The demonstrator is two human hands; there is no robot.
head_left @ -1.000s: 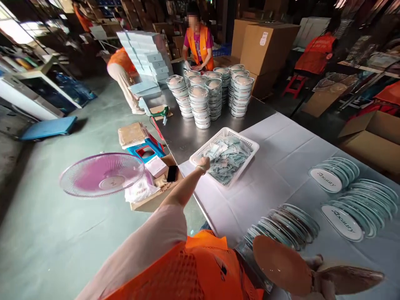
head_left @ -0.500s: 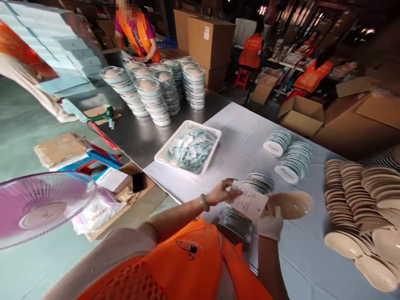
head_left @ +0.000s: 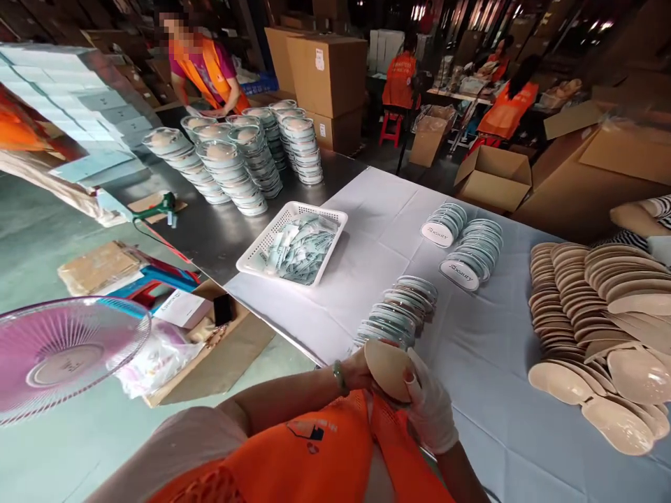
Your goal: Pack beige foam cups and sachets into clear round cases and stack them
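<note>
A beige, shell-shaped stick-on bra cup is held close to my orange vest, between both hands. My left hand, bare with a green bangle at the wrist, grips its left edge; the fingers are partly hidden behind it. White-gloved, my right hand closes on the right edge, thumb on the front face. Just beyond the hands stands a row of round clear-lidded packs, leaning on one another. Farther right are more packs with a "beauty" label facing me.
A white basket of small sachets stands at the table's middle left. Stacked beige bra cups fill the right side. Piled round packs stand at the back, near a co-worker. A purple fan is at lower left.
The printed white sheet at my left hand is out of sight. Both hands have come down and nearer my body, and the bra cup is now upright between them.
</note>
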